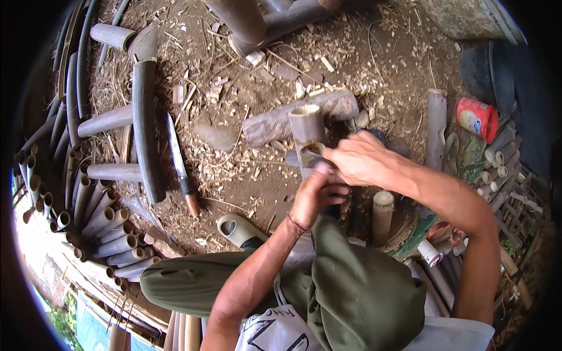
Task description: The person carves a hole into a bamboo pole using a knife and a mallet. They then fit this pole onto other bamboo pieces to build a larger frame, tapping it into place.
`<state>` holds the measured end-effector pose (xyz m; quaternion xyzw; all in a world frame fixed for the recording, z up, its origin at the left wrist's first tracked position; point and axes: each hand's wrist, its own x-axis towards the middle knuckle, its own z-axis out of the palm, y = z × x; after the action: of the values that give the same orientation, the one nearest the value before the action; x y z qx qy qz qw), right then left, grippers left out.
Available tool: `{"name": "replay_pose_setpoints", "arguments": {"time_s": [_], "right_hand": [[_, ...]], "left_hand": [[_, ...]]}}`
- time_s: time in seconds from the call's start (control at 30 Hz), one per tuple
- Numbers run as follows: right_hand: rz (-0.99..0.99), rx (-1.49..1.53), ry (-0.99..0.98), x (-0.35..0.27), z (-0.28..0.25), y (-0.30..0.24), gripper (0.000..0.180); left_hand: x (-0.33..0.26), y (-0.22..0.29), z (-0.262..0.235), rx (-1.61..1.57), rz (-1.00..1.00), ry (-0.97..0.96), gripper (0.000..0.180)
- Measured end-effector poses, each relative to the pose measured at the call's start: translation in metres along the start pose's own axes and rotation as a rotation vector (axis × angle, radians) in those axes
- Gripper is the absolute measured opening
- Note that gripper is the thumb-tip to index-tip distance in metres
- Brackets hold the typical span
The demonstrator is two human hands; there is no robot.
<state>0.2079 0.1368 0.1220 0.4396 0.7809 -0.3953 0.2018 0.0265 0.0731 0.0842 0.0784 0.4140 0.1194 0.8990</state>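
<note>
A short bamboo tube [307,124] stands tilted in front of me, its cut end up against a rough log. A dark blade [300,158] lies across the tube, just below a notch in its wall. My right hand [364,162] is closed at the blade's right end, its fingers curled over a handle that I cannot see. My left hand [314,196] is round the lower part of the tube, thumb raised against the blade and fingers bent. The tube's lower end is hidden behind this hand and my knee.
The log [263,127] lies behind the tube among scattered shavings. At left, a long knife [177,146] rests beside a jointed bamboo frame [146,128]. Stacked bamboo tubes [117,244] fill the left edge. A bamboo piece [383,217] and a red can [477,119] are at right.
</note>
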Motion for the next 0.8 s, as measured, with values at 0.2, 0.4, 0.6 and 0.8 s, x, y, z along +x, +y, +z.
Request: {"name": "replay_pose_setpoints", "arguments": {"time_s": [0.2, 0.4, 0.6, 0.8], "right_hand": [[0.403, 1.07, 0.544, -0.041, 0.071, -0.069, 0.025], [0.491, 1.522, 0.199, 0.002, 0.09, -0.092, 0.028], [0.434, 1.971, 0.197, 0.052, 0.066, -0.097, 0.034], [0.218, 2.531, 0.422, 0.043, 0.057, -0.09, 0.03]], "left_hand": [[-0.05, -0.034, 0.003, 0.853, 0.359, -0.091, 0.084], [-0.083, -0.013, -0.042, 1.254, 0.172, 0.277, 0.042], [-0.077, 0.049, -0.068, 1.384, 0.058, 0.461, 0.042], [-0.058, 0.145, -0.019, 1.97, 0.003, 0.265, 0.024]]}}
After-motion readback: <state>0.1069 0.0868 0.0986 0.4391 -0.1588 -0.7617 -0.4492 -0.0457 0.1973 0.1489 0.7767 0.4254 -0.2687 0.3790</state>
